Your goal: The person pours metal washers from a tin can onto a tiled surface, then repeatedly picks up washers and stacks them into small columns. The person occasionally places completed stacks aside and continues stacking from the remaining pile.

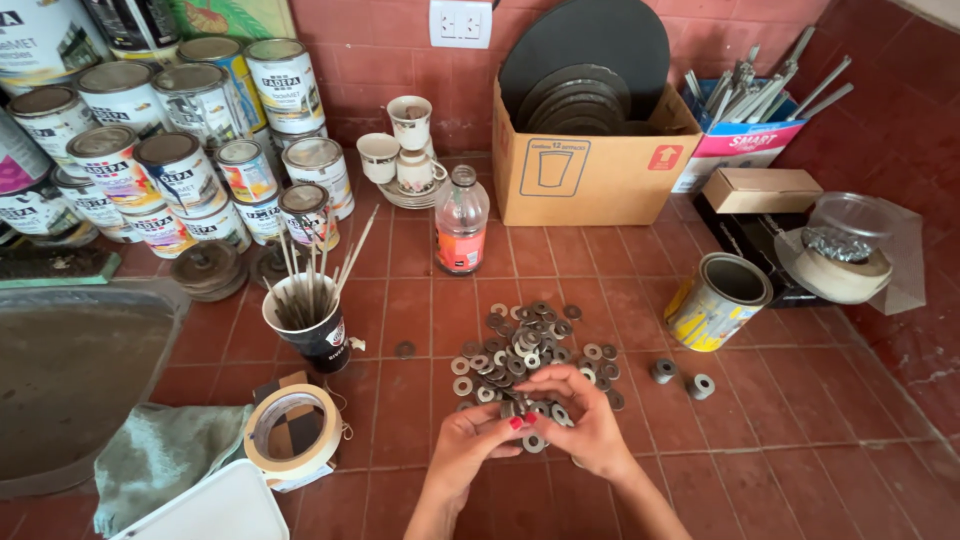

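While both hands meet at lower centre of the frame, the left hand (pixel 470 435) and right hand (pixel 585 420) pinch a few washers together, the washer pile (pixel 530 345) lying just above them on the red tiled table (pixel 760 400)

Far beyond the fingers (pixel 520 418) – brown carton (pixel 585 165), red-labelled bottle (pixel 461 222); up left – labelled paint cans (pixel 180 150); up right – small tan box (pixel 762 189).

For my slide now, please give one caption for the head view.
Both hands, left hand and right hand, pick through a pile of washers on a red tiled floor.
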